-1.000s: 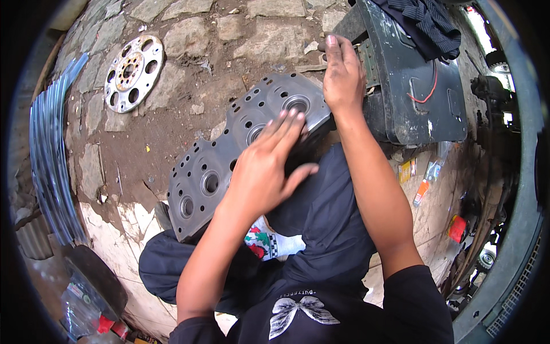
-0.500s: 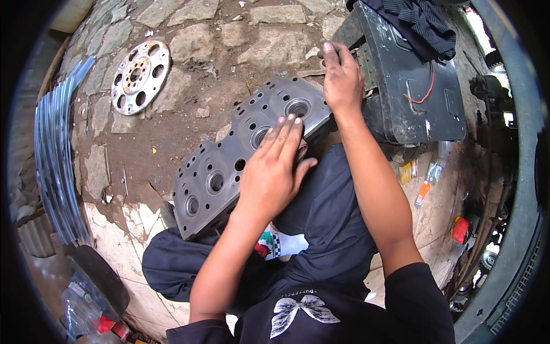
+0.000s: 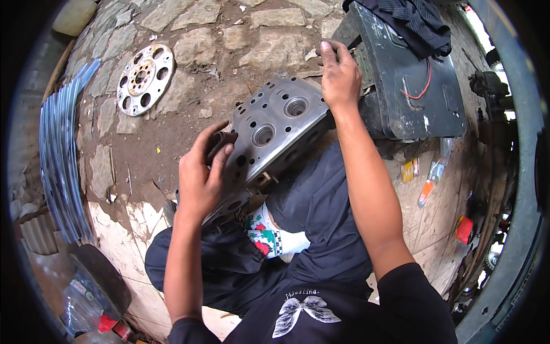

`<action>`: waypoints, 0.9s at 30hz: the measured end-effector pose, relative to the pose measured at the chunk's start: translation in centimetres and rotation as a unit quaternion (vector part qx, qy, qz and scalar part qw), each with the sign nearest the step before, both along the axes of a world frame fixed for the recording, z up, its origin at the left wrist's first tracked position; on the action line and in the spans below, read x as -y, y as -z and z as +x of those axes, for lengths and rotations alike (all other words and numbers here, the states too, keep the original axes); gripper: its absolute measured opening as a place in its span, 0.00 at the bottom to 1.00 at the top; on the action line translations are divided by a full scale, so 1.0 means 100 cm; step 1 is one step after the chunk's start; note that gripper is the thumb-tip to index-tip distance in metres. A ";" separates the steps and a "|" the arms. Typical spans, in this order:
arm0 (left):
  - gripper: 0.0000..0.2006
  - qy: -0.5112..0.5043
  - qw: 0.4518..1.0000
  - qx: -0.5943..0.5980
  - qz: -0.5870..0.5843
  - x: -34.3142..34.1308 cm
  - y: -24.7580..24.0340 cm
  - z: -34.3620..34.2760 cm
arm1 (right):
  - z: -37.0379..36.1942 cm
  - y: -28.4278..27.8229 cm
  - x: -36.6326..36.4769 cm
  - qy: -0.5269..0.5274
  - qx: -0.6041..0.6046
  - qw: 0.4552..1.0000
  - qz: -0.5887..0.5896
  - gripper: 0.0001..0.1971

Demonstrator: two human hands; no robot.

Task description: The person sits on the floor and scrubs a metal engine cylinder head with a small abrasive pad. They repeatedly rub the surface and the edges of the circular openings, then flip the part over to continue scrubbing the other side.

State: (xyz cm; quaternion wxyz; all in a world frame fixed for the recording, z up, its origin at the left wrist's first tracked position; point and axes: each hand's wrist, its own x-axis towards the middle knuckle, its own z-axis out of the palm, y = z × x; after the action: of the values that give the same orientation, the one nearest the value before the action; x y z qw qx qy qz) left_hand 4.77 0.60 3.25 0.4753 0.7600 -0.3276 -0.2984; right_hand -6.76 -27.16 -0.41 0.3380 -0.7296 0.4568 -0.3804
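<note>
A long grey metal engine cylinder head [image 3: 275, 123] with round ports and bolt holes lies tilted across my lap and the stone ground. My left hand [image 3: 201, 172] curls around its near left edge, fingers pressed on the face. My right hand [image 3: 339, 77] rests at the far end, where the head meets a dark metal box [image 3: 409, 86]; I cannot see whether it pinches anything small. My legs in dark trousers and a patterned sock [image 3: 264, 235] sit under the head.
A round perforated metal disc [image 3: 143, 79] lies on the stone paving at upper left. Corrugated sheet strips [image 3: 60, 160] run along the left. Dark cloth [image 3: 421, 20] drapes over the box. Small packets and bottles [image 3: 427, 180] lie at right, a plastic bottle [image 3: 83, 304] at lower left.
My left hand slid from the middle of the head's face down to its near left edge and curled around it. The head now lies turned, with its far end nearer the box.
</note>
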 end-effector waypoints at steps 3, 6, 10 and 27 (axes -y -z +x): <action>0.15 0.045 0.998 0.024 -0.029 -0.010 0.016 0.019 | -0.001 0.015 0.012 0.023 0.002 1.000 0.000 0.22; 0.14 0.010 0.997 -0.058 -0.055 -0.016 0.040 0.021 | -0.003 0.016 0.015 0.031 0.016 0.995 0.094 0.24; 0.16 -0.057 0.983 -0.175 -0.007 -0.015 0.040 0.019 | -0.006 0.025 0.026 -0.005 -0.008 0.996 0.090 0.24; 0.14 -0.021 0.979 0.194 0.051 -0.003 0.058 0.017 | -0.005 0.012 0.018 -0.055 -0.037 0.986 0.154 0.21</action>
State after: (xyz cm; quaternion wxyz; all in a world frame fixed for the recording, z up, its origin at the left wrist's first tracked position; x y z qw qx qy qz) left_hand 6.51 0.86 -2.57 0.3694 0.8334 -0.3822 -0.1514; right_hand -7.22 -28.98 -1.60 0.4495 -0.7063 0.4819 -0.2586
